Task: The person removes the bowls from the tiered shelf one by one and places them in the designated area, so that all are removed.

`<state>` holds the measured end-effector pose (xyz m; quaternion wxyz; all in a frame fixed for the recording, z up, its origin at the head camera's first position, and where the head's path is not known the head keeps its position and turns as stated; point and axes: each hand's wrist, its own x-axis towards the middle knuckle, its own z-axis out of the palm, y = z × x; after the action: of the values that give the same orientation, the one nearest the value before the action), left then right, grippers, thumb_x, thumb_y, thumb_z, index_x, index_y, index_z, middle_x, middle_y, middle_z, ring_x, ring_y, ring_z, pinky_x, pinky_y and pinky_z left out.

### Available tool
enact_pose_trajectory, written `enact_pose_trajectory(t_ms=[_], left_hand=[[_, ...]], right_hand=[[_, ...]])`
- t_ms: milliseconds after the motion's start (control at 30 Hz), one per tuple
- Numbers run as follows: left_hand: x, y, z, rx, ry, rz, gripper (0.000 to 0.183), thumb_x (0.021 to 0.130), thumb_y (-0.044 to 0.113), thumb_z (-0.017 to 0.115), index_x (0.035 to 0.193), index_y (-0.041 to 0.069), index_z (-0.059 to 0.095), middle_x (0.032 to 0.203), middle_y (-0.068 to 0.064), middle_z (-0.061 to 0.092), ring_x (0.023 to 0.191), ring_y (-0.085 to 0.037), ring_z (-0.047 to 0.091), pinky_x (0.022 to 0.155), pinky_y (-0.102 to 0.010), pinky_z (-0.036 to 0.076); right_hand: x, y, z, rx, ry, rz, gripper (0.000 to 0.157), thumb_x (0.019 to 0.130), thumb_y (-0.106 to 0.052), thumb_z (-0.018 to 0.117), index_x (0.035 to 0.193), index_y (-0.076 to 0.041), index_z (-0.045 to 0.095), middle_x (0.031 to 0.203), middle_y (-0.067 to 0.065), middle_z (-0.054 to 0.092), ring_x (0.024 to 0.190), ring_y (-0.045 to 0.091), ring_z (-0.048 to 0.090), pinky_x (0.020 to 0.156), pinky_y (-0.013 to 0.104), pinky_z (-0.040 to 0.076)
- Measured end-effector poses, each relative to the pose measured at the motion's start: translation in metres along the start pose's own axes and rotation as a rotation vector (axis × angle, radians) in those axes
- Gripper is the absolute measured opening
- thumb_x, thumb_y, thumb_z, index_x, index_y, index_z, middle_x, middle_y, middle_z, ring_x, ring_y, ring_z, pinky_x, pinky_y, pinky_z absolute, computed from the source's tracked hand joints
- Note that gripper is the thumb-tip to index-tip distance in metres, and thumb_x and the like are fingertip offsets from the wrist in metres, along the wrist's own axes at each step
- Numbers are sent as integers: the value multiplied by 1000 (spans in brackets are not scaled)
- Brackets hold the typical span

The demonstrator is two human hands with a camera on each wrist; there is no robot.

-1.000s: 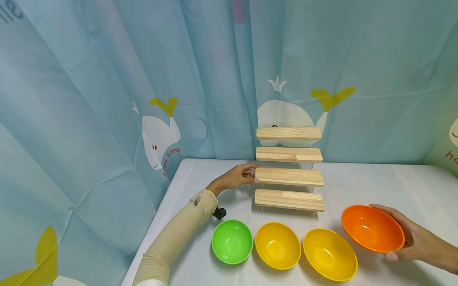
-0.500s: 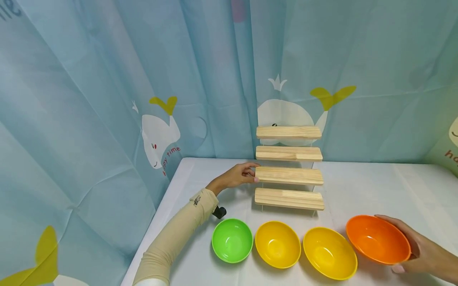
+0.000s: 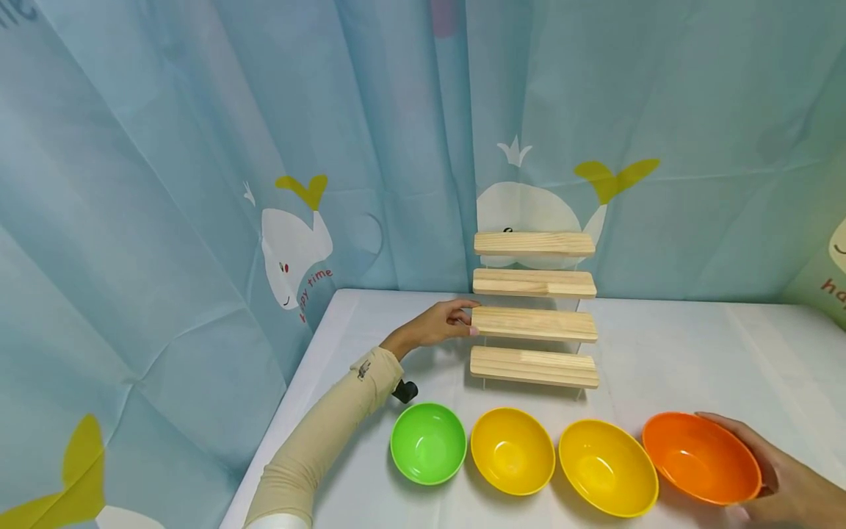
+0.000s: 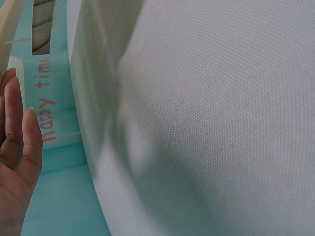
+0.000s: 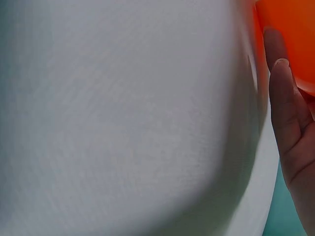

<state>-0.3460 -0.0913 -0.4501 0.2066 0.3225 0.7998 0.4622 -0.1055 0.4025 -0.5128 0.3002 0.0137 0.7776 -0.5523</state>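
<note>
My left hand (image 3: 435,323) holds the left end of a board on a four-step wooden display stand (image 3: 534,323), thumb at the front edge and a finger at the back. In the left wrist view its fingers (image 4: 15,118) reach up along a pale board edge. At the right, my right hand (image 3: 789,477) grips an orange bowl (image 3: 700,459) by its right side, thumb near the front rim. The right wrist view shows fingers against the orange bowl (image 5: 300,39). The orange bowl sits beside a yellow bowl (image 3: 608,470); whether it touches the table is unclear.
Left of that bowl stand another yellow bowl (image 3: 512,452) and a green bowl (image 3: 428,444), in a row before the stand. A white cloth covers the table (image 3: 667,353). Behind and to the left hangs a blue curtain (image 3: 410,147) with whale prints.
My right hand has lowered the orange bowl toward the near right, to the end of the bowl row. My left hand stays on the stand.
</note>
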Motion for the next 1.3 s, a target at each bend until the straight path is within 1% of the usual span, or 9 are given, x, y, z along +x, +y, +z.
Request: enact_pose_trajectory(t_ms=[133, 333, 633, 800, 867, 1033, 1067, 1200, 1300], left_hand=[[0, 0, 0, 8, 1, 4, 59, 98, 19, 67, 151, 10, 43, 114, -12, 70, 96, -14, 65, 87, -25, 52], [1, -2, 1, 0, 1, 0, 59, 98, 19, 68, 151, 11, 44, 115, -12, 70, 102, -14, 65, 90, -26, 53], [1, -3, 1, -13, 4, -4, 59, 97, 19, 68, 151, 12, 44, 114, -12, 70, 107, -17, 64, 91, -27, 53], [1, -2, 1, -13, 3, -4, 59, 98, 19, 68, 151, 12, 44, 113, -12, 69, 103, -15, 65, 90, -27, 53], [0, -2, 1, -16, 6, -5, 58, 98, 19, 67, 151, 13, 45, 113, -12, 69, 102, -15, 65, 89, -27, 53], [0, -2, 2, -21, 7, 0, 59, 97, 18, 68, 151, 12, 44, 113, -11, 70, 104, -15, 65, 90, -27, 53], [0, -2, 2, -22, 6, 2, 59, 97, 18, 68, 151, 12, 44, 113, -12, 70, 104, -16, 65, 90, -27, 53], [-1, -2, 2, -20, 5, 2, 59, 98, 19, 68, 151, 12, 44, 114, -12, 70, 105, -17, 65, 90, -27, 53], [-1, -2, 2, -19, 8, -3, 58, 97, 20, 68, 151, 14, 45, 114, -11, 69, 106, -17, 64, 90, -27, 53]], right_hand=[[-1, 2, -3, 9, -38, -10, 70, 97, -34, 62, 147, -45, 15, 139, -27, 48, 113, -1, 57, 91, 28, 57], [-9, -9, 10, -176, 41, 9, 96, 97, -28, 65, 155, 3, -5, 155, 39, 19, 100, -4, 58, 87, 41, 60], [-9, -2, 9, -148, 31, 14, 97, 97, -25, 66, 154, 3, -7, 154, 41, 14, 97, -5, 58, 87, 46, 60], [-9, 1, 7, -151, 37, 20, 95, 97, -25, 67, 158, -20, -5, 153, 41, 15, 96, -4, 58, 87, 46, 59], [-8, 2, 6, -147, 32, 16, 88, 97, -25, 67, 153, -41, 1, 154, 40, 15, 97, -5, 58, 88, 45, 59], [-8, 2, 6, -143, 39, 19, 93, 96, -24, 67, 158, -25, -2, 153, 41, 14, 96, -6, 57, 87, 46, 59], [-8, 3, 6, -143, 43, 19, 95, 96, -24, 68, 158, -14, -4, 153, 41, 15, 95, -5, 57, 87, 47, 59], [-8, 3, 6, -145, 28, 20, 93, 97, -24, 67, 158, -29, -3, 152, 41, 17, 97, -2, 59, 87, 46, 60], [-7, 2, 6, -155, 29, 24, 96, 96, -24, 67, 158, -28, -6, 152, 42, 17, 103, 9, 61, 86, 47, 59]])
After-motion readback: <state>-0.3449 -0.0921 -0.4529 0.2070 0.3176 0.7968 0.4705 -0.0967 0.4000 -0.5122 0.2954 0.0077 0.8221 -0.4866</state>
